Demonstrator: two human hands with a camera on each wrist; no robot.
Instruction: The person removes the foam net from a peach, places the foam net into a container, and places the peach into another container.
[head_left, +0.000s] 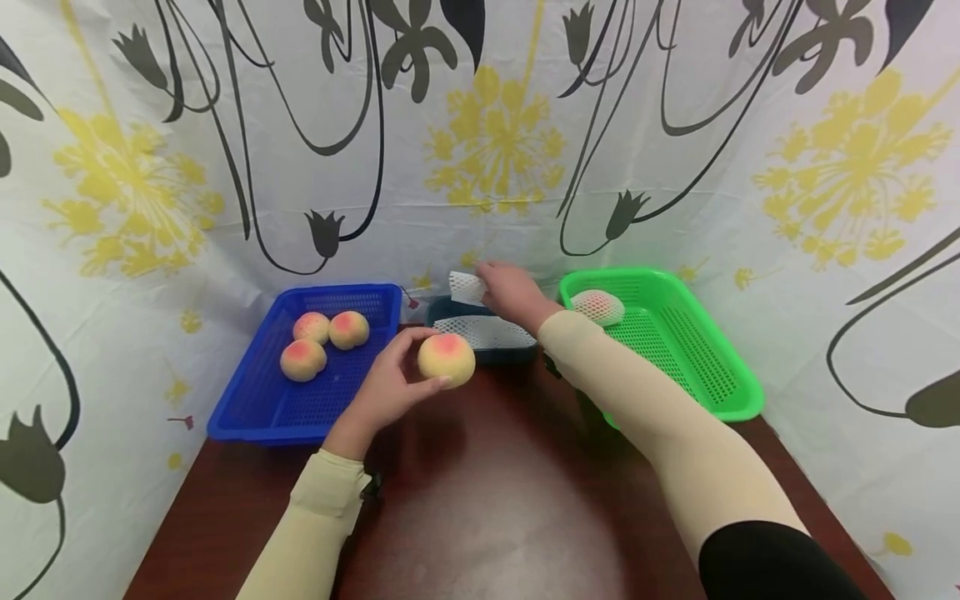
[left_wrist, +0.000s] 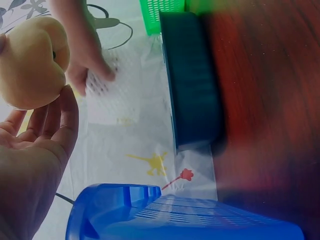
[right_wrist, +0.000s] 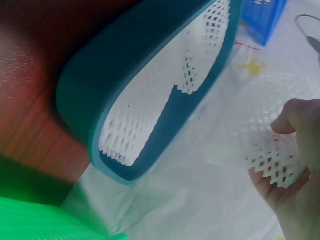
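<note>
My left hand (head_left: 393, 379) grips a yellow peach (head_left: 447, 361) with a red blush, held above the table between the blue basket and the dark teal box. Fingers and thumb curve round its sides in the left wrist view. My right hand (head_left: 516, 293) pinches a white foam net sleeve (head_left: 467, 287) by one end, just above the teal box (right_wrist: 80, 100). The sleeve hangs flat with nothing in it. More white foam nets (right_wrist: 145, 110) lie inside that box.
On the left stands a blue basket (head_left: 240, 417) with several peaches (head_left: 303, 360). A green basket (head_left: 731, 367) on the right holds one peach in a foam net (head_left: 597, 307). A patterned cloth (head_left: 480, 167) rises behind and beside the dark red table (head_left: 480, 500).
</note>
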